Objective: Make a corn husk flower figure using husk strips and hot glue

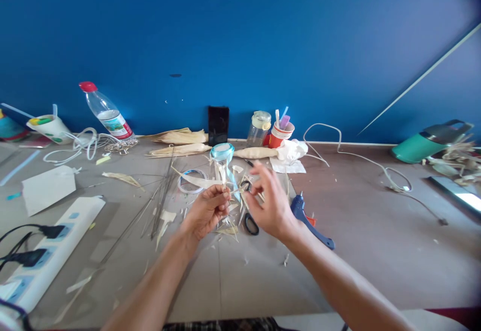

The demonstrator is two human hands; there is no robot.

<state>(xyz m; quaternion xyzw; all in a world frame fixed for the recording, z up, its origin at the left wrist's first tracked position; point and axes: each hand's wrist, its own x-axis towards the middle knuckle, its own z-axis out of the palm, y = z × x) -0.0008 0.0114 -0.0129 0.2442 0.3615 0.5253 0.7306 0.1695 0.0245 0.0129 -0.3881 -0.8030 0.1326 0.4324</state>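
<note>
Pinching thin pale strand (235, 191) in left hand (208, 211), extending rightward from grip toward loosely curled right hand (271, 205), hold there indeterminable

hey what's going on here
A person's left hand pinches a pale strip, while the right hand is close beside it; whether that one grips anything is unclear. Black-handled scissors lie among pale scraps, a blue glue gun lies by the right wrist, and a light-blue ribbon roll sits beyond.

Left grip (208, 210) pinching strip (236, 191), scissors (251, 225) nearby
</note>
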